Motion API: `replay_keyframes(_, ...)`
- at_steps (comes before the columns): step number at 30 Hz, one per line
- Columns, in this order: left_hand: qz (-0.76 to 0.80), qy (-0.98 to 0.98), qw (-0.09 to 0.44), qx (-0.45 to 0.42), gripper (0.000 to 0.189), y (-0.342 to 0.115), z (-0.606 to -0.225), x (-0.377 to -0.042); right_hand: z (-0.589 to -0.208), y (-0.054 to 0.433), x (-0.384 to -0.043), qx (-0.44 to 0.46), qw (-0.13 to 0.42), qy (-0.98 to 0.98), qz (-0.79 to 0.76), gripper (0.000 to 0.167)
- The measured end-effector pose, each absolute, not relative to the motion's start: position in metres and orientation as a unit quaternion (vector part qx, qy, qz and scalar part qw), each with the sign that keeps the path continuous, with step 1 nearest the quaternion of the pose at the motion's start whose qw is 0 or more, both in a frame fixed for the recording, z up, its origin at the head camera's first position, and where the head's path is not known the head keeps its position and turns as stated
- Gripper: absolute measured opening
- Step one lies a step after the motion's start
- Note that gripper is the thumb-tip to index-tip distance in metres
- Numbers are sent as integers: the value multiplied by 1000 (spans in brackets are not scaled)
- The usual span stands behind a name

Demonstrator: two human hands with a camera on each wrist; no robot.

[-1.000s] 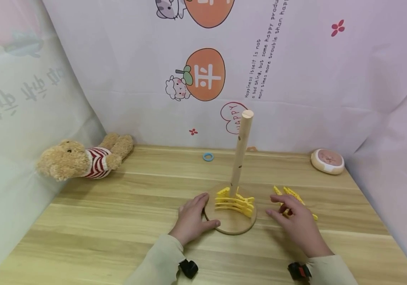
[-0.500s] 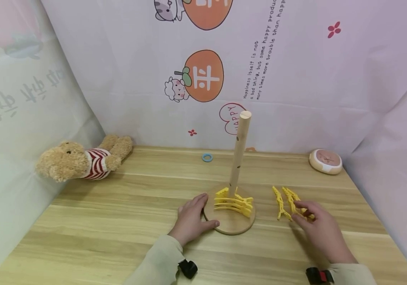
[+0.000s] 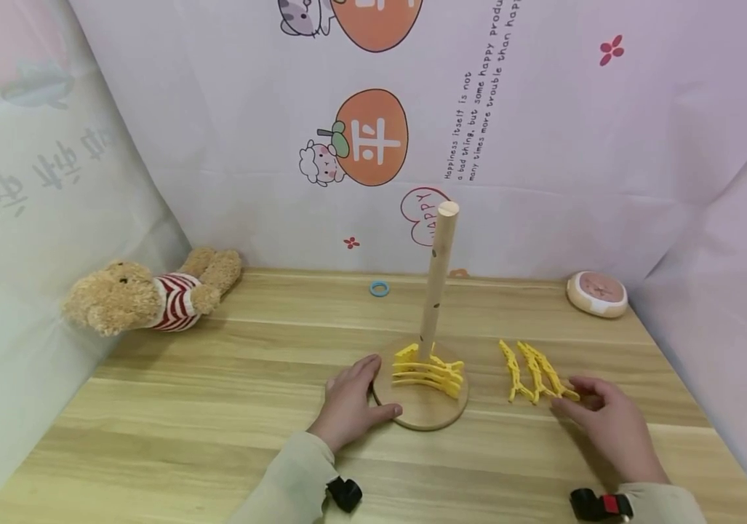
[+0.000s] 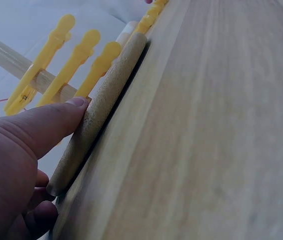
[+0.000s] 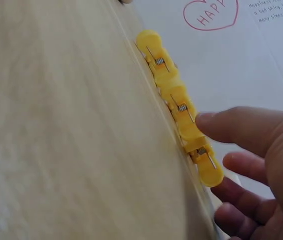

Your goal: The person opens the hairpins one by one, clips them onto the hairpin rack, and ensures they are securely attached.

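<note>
In the head view, my left hand holds the rim of a round wooden base, thumb on top. A wooden post rises from this base. Several yellow alligator hair clips sit around the post's foot; the left wrist view shows clips beyond my thumb. To the right, three more yellow hair clips lie side by side on the table. My right hand is at the near end of the rightmost one, thumb and fingers apart around it. Metal springs show on these clips in the right wrist view.
A teddy bear in a striped top lies at the back left. Near the back edge is a small blue ring. A round pink-and-cream object stands in the back right corner. Printed sheets wall the table in.
My right hand has moved right and a little toward me, from over the left of the loose clips to the rightmost one, uncovering the others. The left hand stays on the base.
</note>
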State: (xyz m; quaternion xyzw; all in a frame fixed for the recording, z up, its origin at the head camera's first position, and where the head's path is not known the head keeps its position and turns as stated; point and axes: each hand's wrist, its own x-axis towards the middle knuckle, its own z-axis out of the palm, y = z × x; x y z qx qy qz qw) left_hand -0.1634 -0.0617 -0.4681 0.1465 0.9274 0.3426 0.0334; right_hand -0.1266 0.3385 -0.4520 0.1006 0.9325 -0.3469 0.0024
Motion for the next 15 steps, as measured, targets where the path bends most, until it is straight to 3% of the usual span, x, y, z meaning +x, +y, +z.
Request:
replay_keyframes(4, 342, 928, 33, 147, 91, -62, -467, -163, -453, 342, -127, 121, 8, 928, -352, 88)
replay_keyframes(15, 342, 928, 33, 146, 90, -62, -468, -163, -454, 346, -130, 152, -16, 931, -332, 70)
